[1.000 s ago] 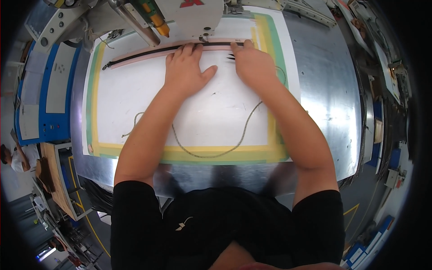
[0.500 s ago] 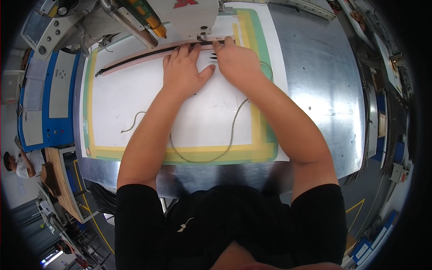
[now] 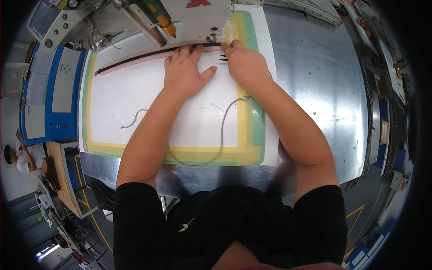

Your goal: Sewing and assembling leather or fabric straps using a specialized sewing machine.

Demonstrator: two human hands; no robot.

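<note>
A long, thin black strip [image 3: 130,61], which looks like a zipper, lies on a pink strip [image 3: 155,56] across the far part of a white sheet. A small dark fitting [image 3: 97,72] sits at its left end. My left hand [image 3: 186,69] rests on the strips with fingers spread, thumb out to the right. At the right end, my right hand [image 3: 246,64] has its fingertips on the black strip. Two dark pointed blades [image 3: 222,58] stick out from under that closed hand; the rest of the tool is hidden in the palm.
The white sheet [image 3: 198,121] has yellow and green tape borders and lies on a metal table [image 3: 310,94]. A thin cord [image 3: 221,130] loops across it, partly under my left forearm. A machine head [image 3: 202,18] hangs just beyond my hands. A blue control box [image 3: 60,112] stands left.
My right hand has slid a little to the right, away from my left hand. The sheet's right side has shifted left, and a knot in the cord now shows beside my right forearm.
</note>
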